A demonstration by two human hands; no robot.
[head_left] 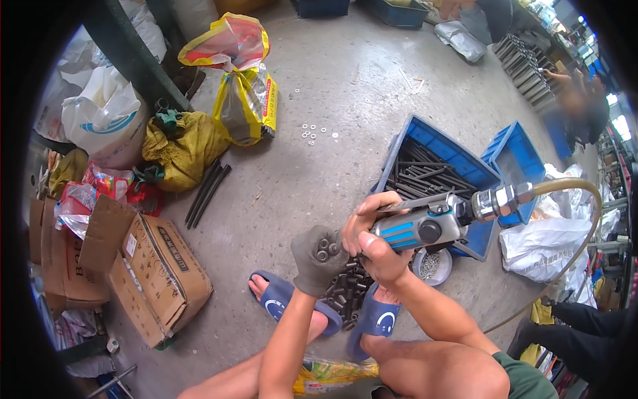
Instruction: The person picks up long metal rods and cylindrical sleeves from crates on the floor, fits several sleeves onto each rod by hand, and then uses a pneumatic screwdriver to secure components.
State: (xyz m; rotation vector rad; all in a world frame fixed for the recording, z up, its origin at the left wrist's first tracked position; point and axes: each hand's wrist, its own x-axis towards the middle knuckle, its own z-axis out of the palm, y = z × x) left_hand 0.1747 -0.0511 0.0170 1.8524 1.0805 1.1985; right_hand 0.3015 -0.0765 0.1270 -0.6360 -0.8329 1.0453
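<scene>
My left hand (318, 258), in a grey work glove, is closed around a few dark metal nuts held at chest height. Right beside it, my bare right hand (372, 241) grips a grey air-powered tool (425, 226) with blue stripes, its nose pointing at the gloved hand. A yellowish hose (585, 219) runs from the tool's metal coupling off to the right. Under both hands a heap of dark nuts (345, 287) lies on the concrete floor between my blue slippers (282, 300).
A blue crate of long dark rods (432, 169) sits just behind the tool, an empty blue bin (518, 156) beside it. A small round dish of washers (432, 266), cardboard boxes (156, 276), yellow sacks (246, 100), loose rods (207, 193) and another person (578, 100) at far right surround me.
</scene>
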